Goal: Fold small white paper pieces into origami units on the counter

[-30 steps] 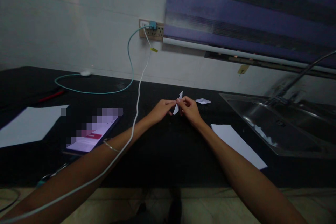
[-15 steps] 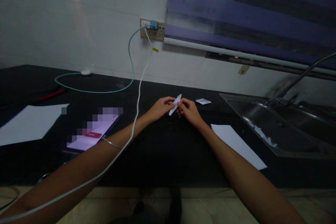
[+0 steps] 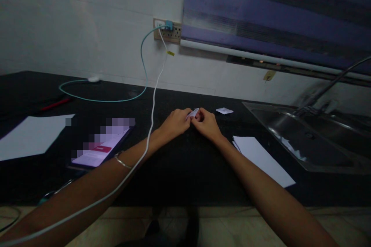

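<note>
Between my two hands is a small piece of folded white paper [image 3: 193, 114], partly covered by fingers. My left hand [image 3: 177, 122] grips its left side, fingers closed and back of the hand toward me. From the right, my right hand [image 3: 207, 123] pinches the paper with thumb and index finger. The two hands meet low over the dark counter. A second folded paper piece [image 3: 224, 110] lies flat just right of my right hand. White paper sheets [image 3: 263, 160] rest beside my right forearm.
A steel sink [image 3: 307, 139] with a faucet is set in the counter [image 3: 185, 173] at right. A lit phone [image 3: 101, 146] and a white sheet [image 3: 36, 135] lie at left. A white cable [image 3: 152, 112] hangs from the wall socket [image 3: 174, 32] across my left forearm.
Both hands have closed in on the folded paper, so less of it shows. My left hand has turned its back more toward me, and its bracelet shows more.
</note>
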A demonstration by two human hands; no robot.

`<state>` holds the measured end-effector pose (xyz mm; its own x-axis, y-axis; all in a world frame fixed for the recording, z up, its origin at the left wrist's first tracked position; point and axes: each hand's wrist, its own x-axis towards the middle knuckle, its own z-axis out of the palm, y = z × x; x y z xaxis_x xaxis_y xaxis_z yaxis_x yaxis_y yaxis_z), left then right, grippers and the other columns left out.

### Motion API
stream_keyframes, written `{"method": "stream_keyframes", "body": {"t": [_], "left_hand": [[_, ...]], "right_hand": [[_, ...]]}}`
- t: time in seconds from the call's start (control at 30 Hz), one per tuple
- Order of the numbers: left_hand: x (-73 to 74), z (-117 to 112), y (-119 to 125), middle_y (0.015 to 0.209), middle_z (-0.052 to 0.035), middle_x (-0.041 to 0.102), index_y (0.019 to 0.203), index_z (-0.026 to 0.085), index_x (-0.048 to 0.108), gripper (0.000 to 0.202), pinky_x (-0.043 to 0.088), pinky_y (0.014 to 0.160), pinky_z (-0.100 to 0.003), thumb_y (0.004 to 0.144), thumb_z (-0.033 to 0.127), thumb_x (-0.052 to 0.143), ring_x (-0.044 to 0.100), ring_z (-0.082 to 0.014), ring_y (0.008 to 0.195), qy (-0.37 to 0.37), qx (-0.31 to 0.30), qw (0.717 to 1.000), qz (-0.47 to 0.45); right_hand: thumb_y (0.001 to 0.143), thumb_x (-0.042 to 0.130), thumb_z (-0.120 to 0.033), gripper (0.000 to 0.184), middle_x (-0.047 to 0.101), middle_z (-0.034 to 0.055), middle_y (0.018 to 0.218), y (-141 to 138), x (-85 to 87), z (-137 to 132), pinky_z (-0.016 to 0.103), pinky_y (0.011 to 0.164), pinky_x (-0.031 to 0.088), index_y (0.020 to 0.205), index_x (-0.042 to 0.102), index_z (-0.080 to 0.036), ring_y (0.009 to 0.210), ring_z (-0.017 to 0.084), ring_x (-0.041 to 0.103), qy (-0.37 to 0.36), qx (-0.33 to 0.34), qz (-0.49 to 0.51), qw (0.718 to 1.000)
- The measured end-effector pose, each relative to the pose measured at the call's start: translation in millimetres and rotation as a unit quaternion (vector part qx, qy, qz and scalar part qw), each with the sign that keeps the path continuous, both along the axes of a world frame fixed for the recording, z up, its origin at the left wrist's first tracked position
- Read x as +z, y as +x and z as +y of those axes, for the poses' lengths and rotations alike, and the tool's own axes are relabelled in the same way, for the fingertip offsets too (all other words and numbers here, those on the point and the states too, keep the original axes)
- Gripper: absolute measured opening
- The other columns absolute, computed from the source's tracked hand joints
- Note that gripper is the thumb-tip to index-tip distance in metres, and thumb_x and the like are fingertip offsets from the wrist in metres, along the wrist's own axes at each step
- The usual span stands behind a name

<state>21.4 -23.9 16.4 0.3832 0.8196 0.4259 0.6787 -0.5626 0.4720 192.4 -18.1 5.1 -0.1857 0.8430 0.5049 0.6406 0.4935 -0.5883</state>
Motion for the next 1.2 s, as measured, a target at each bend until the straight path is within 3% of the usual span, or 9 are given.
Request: {"method": "stream_keyframes", "body": {"t": [0.13, 0.27, 0.47, 0.6, 0.7, 0.83, 0.9, 1.0, 1.2], "left_hand": [[4.4, -2, 1, 0.084, -0.0119, 0.074, 0.107, 0.016, 0.073, 0.028, 0.051, 0.070, -0.033, 0.096, 0.022, 0.048, 0.071, -0.0237, 0.074, 0.026, 0.048, 0.998, 0.040], [5.6, -2, 1, 0.083, -0.0108, 0.075, 0.108, 0.017, 0.074, 0.028, 0.049, 0.067, -0.031, 0.094, 0.021, 0.050, 0.070, -0.0221, 0.072, 0.036, 0.080, 0.996, 0.015], [0.3, 3, 0, 0.082, -0.0081, 0.075, 0.102, 0.016, 0.075, 0.024, 0.047, 0.066, -0.028, 0.089, 0.019, 0.055, 0.067, -0.0176, 0.071, 0.022, 0.054, 0.995, -0.079], [2.1, 3, -1, 0.078, -0.0056, 0.073, 0.096, 0.016, 0.073, 0.018, 0.046, 0.061, -0.025, 0.085, 0.018, 0.058, 0.065, -0.0155, 0.068, -0.027, 0.048, 0.985, -0.165], [2.9, 7, -2, 0.080, -0.0061, 0.072, 0.097, 0.015, 0.069, 0.018, 0.043, 0.052, -0.023, 0.084, 0.026, 0.064, 0.064, -0.0147, 0.064, -0.131, 0.021, 0.950, -0.282], [-2.6, 16, -2, 0.087, -0.0109, 0.072, 0.101, 0.014, 0.067, 0.050, 0.043, 0.049, -0.024, 0.090, 0.061, 0.057, 0.068, -0.0184, 0.070, -0.347, -0.073, 0.842, -0.407], [-6.2, 18, -1, 0.084, -0.0116, 0.072, 0.099, 0.014, 0.068, 0.061, 0.046, 0.052, -0.025, 0.087, 0.072, 0.054, 0.069, -0.0200, 0.073, -0.406, -0.111, 0.804, -0.421], [-7.0, 14, -1, 0.083, -0.0113, 0.073, 0.096, 0.013, 0.071, 0.055, 0.050, 0.061, -0.025, 0.085, 0.066, 0.064, 0.070, -0.0194, 0.077, -0.418, -0.165, 0.787, -0.422], [5.2, 5, -12, 0.090, -0.0129, 0.075, 0.094, 0.010, 0.075, 0.028, 0.052, 0.074, -0.029, 0.075, 0.030, 0.081, 0.070, -0.0198, 0.084, -0.431, -0.208, 0.767, -0.428]], "right_hand": [[0.077, 0.059, -0.024, 0.018, 0.050, -0.0037, 0.059, -1, -0.9, 0, 0.028, 0.057, 0.030, 0.065, 0.045, -0.022, 0.056, 0.013, 0.046, 0.020, -0.058, 0.002, 0.998], [0.075, 0.059, -0.021, 0.018, 0.047, -0.0038, 0.057, 1, -1.5, 2, 0.029, 0.057, 0.028, 0.064, 0.044, -0.022, 0.055, 0.013, 0.043, 0.030, -0.099, 0.017, 0.995], [0.077, 0.060, -0.026, 0.011, 0.053, -0.0030, 0.061, 2, -3.8, 5, 0.028, 0.058, 0.032, 0.072, 0.052, -0.021, 0.057, 0.014, 0.048, 0.038, -0.079, 0.041, 0.995], [0.081, 0.058, -0.023, 0.003, 0.053, -0.0033, 0.063, 3, -1.8, 4, 0.027, 0.058, 0.034, 0.080, 0.056, -0.021, 0.058, 0.014, 0.051, 0.064, -0.040, 0.051, 0.996], [0.085, 0.057, -0.022, 0.001, 0.055, -0.0023, 0.067, 4, 0.7, 3, 0.027, 0.060, 0.037, 0.085, 0.057, -0.021, 0.060, 0.014, 0.053, 0.098, -0.020, 0.047, 0.994], [0.089, 0.055, -0.021, 0.004, 0.061, 0.0009, 0.075, 6, 3.1, 2, 0.029, 0.064, 0.041, 0.089, 0.059, -0.021, 0.066, 0.015, 0.056, 0.134, -0.001, 0.027, 0.991], [0.089, 0.054, -0.019, 0.005, 0.063, 0.0020, 0.078, 7, 4.3, 1, 0.030, 0.066, 0.043, 0.091, 0.059, -0.021, 0.068, 0.016, 0.058, 0.143, 0.017, 0.014, 0.989], [0.089, 0.053, -0.016, 0.010, 0.066, 0.0038, 0.084, 10, 6.5, 1, 0.031, 0.072, 0.046, 0.095, 0.061, -0.021, 0.074, 0.017, 0.061, 0.160, 0.047, -0.010, 0.986], [0.086, 0.055, -0.013, 0.020, 0.069, 0.0060, 0.096, 14, 10.0, 1, 0.034, 0.079, 0.049, 0.103, 0.063, -0.020, 0.084, 0.019, 0.064, 0.153, 0.090, -0.017, 0.984]]}}
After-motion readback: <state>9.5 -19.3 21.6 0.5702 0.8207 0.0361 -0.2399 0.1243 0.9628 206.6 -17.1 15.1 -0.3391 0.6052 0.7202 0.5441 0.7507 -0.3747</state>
